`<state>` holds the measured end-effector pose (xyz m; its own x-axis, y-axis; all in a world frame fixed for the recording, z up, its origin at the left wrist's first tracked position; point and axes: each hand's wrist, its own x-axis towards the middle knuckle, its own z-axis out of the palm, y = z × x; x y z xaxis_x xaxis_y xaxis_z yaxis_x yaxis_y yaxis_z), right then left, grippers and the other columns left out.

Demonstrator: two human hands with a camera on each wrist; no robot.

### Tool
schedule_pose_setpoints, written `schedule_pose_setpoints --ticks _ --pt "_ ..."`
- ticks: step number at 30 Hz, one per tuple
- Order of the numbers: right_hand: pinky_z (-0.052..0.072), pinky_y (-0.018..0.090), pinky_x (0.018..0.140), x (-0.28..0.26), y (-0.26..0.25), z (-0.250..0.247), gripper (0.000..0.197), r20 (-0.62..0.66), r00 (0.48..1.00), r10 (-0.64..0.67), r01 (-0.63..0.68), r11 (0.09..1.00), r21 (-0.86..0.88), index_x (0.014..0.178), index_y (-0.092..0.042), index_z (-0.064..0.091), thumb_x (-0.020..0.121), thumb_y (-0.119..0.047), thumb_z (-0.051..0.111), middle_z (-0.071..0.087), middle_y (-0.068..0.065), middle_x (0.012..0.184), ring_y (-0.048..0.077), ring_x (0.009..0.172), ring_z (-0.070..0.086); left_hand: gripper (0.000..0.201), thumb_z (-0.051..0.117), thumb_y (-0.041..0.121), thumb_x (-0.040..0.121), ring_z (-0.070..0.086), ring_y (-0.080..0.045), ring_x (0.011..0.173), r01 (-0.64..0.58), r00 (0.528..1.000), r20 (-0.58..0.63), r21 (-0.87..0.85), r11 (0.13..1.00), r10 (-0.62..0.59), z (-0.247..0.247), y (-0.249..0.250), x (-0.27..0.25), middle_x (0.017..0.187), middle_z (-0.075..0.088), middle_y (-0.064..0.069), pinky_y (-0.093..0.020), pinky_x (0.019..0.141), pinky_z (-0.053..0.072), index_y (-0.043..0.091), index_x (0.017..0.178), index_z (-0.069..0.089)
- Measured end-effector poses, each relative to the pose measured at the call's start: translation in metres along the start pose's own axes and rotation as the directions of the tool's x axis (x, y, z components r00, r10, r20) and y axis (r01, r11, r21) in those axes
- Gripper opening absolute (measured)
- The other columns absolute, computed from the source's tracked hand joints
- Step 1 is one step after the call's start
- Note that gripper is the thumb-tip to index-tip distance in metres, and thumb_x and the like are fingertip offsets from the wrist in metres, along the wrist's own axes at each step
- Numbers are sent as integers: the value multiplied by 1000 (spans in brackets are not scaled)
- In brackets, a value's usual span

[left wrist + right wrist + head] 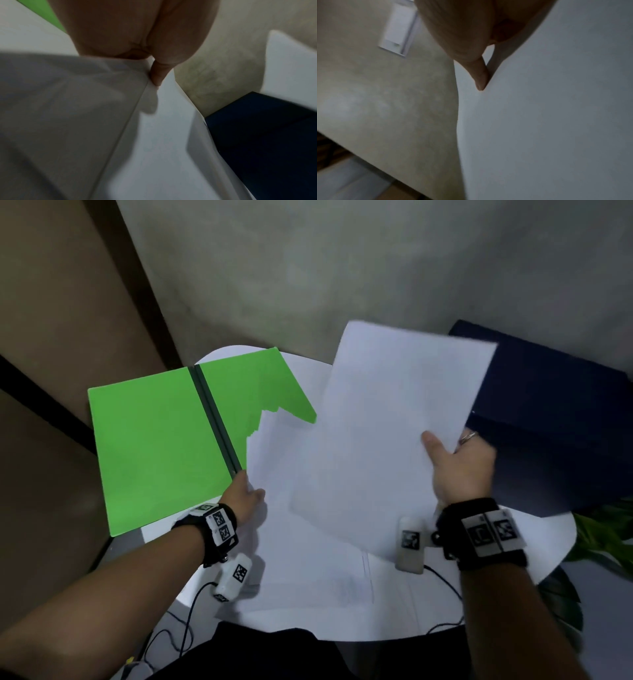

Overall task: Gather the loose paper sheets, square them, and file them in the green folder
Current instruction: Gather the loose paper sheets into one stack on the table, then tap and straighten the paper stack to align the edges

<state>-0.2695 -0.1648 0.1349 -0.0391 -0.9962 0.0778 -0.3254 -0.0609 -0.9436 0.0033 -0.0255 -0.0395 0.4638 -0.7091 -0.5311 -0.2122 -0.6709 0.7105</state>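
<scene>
Right hand (pixel 457 463) pinches raised sheet (pixel 394 422), long axis toward frame top. Left hand (pixel 245 494) pinches fanned stack (pixel 274 474) on open folder (pixel 154 446).

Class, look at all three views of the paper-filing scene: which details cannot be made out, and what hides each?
- How many sheets the right hand holds: head view, edges blurred.
- Right fingers: head view, behind those sheets.
- Left hand's fingers: under the lower sheets; left wrist view blurred.
- Green folder's right flap: partly covered by paper.
- Any print on the sheets: too blurred.
</scene>
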Motion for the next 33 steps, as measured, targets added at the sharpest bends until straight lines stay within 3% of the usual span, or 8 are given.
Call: schedule_pose_setpoints --ticks 4,7,14,18,24,27,29,33 --pt "58 38 87 -12 84 37 14 111 966 233 -218 967 -130 97 -16 72 83 -14 74 75 -3 96 14 90 72 38 51 47 89 68 -36 96 45 995 90 -97 994 -36 5 3 5 102 71 -18 -50 87 55 15 104 63" --pt "51 35 97 -22 124 57 28 150 940 307 -257 924 -282 110 -11 68 84 -20 74 72 2 110 24 105 67 69 42 61 89 60 -51 105 201 979 70 -258 945 -189 2 -4 19 116 59 -36 -56 96 46 3 121 61" --pt "36 39 114 -34 167 86 78 158 866 474 -310 758 -574 152 -5 26 89 -28 66 36 14 154 33 139 36 50 53 35 96 58 -31 115 79 996 -31 -241 967 -89 19 27 10 130 58 -11 -46 102 46 8 137 39" --pt "26 39 119 -46 168 105 83 292 834 468 -281 815 -506 156 -10 10 93 -24 63 17 10 163 30 148 23 52 67 12 87 63 -31 94 -17 995 -101 -30 999 14 33 34 7 96 61 -8 -39 81 50 12 127 34" --pt "30 40 117 -21 148 65 116 223 890 399 -371 915 -156 155 -20 14 67 -24 90 27 5 159 22 145 31 49 69 -4 83 65 -11 102 -255 967 -63 -332 908 248 -8 61 -15 117 66 4 -33 98 47 11 127 53" --pt "48 48 104 -6 106 42 96 270 913 306 -362 914 185 142 -14 40 62 -12 92 58 9 137 23 123 59 39 69 -7 81 72 -18 98 -308 943 -37 -472 826 330 -35 84 -30 109 74 -3 -35 89 56 3 118 63" --pt "57 43 89 -2 66 29 46 263 948 178 -235 950 205 110 -11 66 69 -10 87 76 4 103 20 95 72 34 69 -7 81 72 -17 93 -362 917 -56 -532 765 395 -47 106 -41 105 75 -5 -28 80 57 -2 115 66" --pt "54 22 68 -12 1 10 10 93 993 -79 50 961 272 75 -6 71 79 -8 79 71 -13 66 4 65 67 23 64 5 88 70 -5 83 -546 828 -262 -574 610 495 -60 148 -70 89 77 9 -20 74 55 -3 109 66"
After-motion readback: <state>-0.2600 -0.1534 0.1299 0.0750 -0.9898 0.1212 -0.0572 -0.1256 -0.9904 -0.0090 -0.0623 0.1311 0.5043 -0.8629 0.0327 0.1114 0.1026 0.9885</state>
